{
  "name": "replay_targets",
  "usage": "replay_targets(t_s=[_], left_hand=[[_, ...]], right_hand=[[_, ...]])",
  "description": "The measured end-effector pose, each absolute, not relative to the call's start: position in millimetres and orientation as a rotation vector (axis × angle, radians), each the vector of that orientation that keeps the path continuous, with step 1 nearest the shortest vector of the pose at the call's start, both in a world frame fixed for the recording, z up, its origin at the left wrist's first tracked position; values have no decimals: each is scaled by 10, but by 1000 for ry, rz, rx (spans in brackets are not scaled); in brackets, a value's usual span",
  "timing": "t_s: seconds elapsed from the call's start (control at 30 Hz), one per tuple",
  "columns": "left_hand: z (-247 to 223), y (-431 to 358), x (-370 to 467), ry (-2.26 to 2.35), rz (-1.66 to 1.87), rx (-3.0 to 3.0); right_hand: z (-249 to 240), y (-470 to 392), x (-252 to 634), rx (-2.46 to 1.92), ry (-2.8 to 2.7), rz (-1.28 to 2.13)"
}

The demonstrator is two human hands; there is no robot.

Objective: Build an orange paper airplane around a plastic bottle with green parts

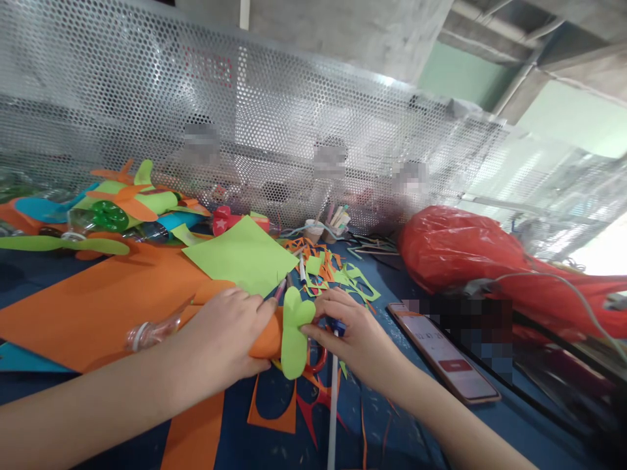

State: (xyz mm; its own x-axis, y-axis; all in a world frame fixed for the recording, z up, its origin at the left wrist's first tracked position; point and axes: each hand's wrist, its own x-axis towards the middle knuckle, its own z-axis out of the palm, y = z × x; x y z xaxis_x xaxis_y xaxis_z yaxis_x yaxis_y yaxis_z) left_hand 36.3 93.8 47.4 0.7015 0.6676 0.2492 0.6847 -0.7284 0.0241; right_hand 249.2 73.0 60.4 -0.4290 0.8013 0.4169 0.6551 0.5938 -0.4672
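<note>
An orange-wrapped plastic bottle (268, 341) lies in my left hand (235, 326), whose fingers wrap round it; its clear neck (147, 334) points left. A green paper piece with rounded lobes (294, 339) stands at the right end of the bottle. My right hand (337, 323) pinches the edge of that green piece between thumb and fingers. Just beside my right hand is a white stick (333, 405) with a blue top. Red-handled scissors (318, 360) are partly hidden behind the green piece.
Orange (98, 307) and green sheets (240, 254) lie at the left, with paper-and-bottle planes (122, 202) behind. Paper scraps (362, 281) and pen cups (314, 230) stand further back. A phone (443, 352) and red plastic bag (460, 248) are at the right. People show behind the perforated screen (274, 85).
</note>
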Motion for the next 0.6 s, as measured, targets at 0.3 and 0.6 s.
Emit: replay_targets(t_s=[0.3, 0.6], left_hand=[[504, 929, 365, -1126, -324, -2851], [516, 945, 379, -1132, -304, -2862]], right_hand=[[563, 740, 2475, -1148, -2224, 275], [551, 687, 2383, -1175, -2218, 185]])
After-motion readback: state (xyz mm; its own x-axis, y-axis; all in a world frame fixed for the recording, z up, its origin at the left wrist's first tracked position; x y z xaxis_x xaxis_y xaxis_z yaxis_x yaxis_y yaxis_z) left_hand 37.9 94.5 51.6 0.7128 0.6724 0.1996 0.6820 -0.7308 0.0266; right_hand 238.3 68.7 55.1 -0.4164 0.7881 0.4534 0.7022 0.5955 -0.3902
